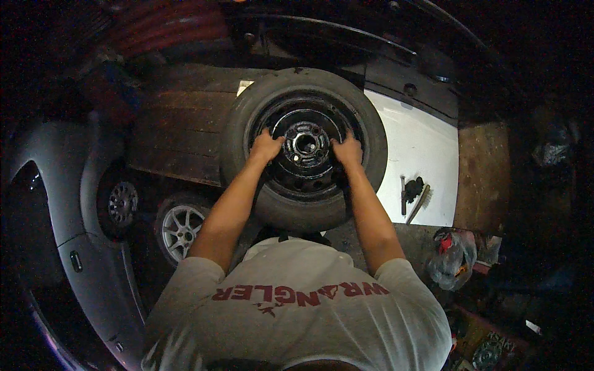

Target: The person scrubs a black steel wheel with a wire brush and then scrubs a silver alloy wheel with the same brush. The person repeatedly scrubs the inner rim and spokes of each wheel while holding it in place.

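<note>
A car wheel [301, 184] with a black, wet-looking steel rim stands in front of me inside its dark tyre [372, 139]. My left hand [266, 148] grips the left side of the rim, its thumb pointing in toward the hub. Opposite it, my right hand [348, 152] holds the right side the same way. The fingers of both hands are partly hidden in the rim's openings. Between the thumbs is the round centre hole [305, 144], ringed by bolt holes.
A white sheet [427, 145] at right bears a brush [420, 204], a slim tool [403, 191] and a black crumpled item [413, 189]. Below sits a plastic bag [455, 263]. At left are wooden boards [185, 120], a silver spoked wheel [180, 231] and a grey car [74, 210].
</note>
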The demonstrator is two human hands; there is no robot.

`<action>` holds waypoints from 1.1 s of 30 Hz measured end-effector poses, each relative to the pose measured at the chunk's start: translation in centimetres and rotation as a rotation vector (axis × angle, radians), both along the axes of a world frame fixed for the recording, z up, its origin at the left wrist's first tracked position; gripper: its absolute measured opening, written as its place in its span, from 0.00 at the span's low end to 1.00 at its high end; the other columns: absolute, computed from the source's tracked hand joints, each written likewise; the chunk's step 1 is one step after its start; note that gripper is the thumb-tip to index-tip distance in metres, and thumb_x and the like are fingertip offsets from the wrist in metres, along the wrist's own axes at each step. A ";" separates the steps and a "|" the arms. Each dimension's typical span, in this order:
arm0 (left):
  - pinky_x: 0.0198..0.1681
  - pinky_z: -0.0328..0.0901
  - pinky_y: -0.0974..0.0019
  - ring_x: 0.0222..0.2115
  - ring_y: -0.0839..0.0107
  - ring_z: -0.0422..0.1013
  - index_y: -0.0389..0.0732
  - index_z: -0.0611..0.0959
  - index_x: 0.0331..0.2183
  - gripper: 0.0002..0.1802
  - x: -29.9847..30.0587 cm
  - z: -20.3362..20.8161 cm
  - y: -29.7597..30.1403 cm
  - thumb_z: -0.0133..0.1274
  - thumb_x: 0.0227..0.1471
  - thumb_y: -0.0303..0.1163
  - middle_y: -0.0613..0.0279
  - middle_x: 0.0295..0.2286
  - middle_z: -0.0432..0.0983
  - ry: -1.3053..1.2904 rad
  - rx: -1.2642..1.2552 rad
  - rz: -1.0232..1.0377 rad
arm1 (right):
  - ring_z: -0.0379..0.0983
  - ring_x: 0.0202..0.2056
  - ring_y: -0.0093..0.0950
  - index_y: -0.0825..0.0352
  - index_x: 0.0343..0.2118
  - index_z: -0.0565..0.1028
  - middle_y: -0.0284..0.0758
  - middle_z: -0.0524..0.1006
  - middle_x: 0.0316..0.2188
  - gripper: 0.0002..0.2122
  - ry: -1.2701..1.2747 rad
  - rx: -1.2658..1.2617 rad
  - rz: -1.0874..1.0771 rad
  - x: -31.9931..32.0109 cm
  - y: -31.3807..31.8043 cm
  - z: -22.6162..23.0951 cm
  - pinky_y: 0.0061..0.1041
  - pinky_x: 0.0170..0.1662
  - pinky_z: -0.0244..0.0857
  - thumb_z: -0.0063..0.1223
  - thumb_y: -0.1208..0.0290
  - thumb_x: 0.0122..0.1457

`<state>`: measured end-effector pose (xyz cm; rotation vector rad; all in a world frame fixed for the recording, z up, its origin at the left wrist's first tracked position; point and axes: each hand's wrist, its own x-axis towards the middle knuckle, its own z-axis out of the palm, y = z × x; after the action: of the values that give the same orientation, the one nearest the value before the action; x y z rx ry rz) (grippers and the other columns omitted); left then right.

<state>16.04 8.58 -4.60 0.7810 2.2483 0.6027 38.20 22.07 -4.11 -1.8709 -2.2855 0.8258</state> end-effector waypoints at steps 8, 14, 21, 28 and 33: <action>0.62 0.46 0.37 0.60 0.50 0.58 0.42 0.56 0.63 0.48 -1.2 -3.8 1.8 0.55 0.49 0.54 0.45 0.59 0.59 -0.078 -0.121 0.043 | 0.70 0.52 0.45 0.59 0.56 0.71 0.47 0.74 0.50 0.30 0.019 -0.067 0.043 -0.5 3.4 -1.6 0.39 0.55 0.63 0.60 0.54 0.49; 0.59 0.58 0.54 0.55 0.50 0.65 0.37 0.68 0.57 0.39 -1.8 0.6 0.1 0.56 0.49 0.48 0.41 0.53 0.67 -0.016 -0.018 0.028 | 0.74 0.46 0.48 0.62 0.53 0.73 0.51 0.77 0.43 0.24 0.007 0.058 0.069 0.0 1.4 -0.7 0.43 0.51 0.67 0.60 0.63 0.52; 0.60 0.56 0.53 0.56 0.44 0.61 0.33 0.68 0.57 0.39 -1.5 0.8 -0.5 0.57 0.49 0.47 0.33 0.57 0.59 -0.005 0.027 0.012 | 0.71 0.48 0.50 0.68 0.48 0.75 0.53 0.74 0.46 0.23 0.139 0.230 0.060 0.4 0.0 0.5 0.42 0.52 0.66 0.61 0.65 0.48; 0.61 0.56 0.51 0.57 0.38 0.58 0.35 0.67 0.58 0.39 0.0 -0.3 0.0 0.58 0.49 0.44 0.27 0.59 0.50 0.070 0.003 0.063 | 0.70 0.48 0.53 0.63 0.58 0.65 0.53 0.74 0.46 0.32 -0.046 0.046 0.053 0.4 0.0 -1.0 0.45 0.53 0.64 0.62 0.61 0.49; 0.60 0.58 0.51 0.56 0.38 0.59 0.38 0.64 0.60 0.40 0.3 0.7 -0.1 0.58 0.49 0.44 0.25 0.58 0.51 0.080 -0.020 0.011 | 0.71 0.49 0.50 0.61 0.58 0.66 0.52 0.76 0.46 0.32 -0.047 0.026 0.049 -0.1 0.4 -0.6 0.43 0.53 0.65 0.62 0.60 0.49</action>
<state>16.38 8.49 -3.95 0.7960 2.3290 0.5621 38.08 22.50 -4.74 -1.8502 -2.3671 0.7614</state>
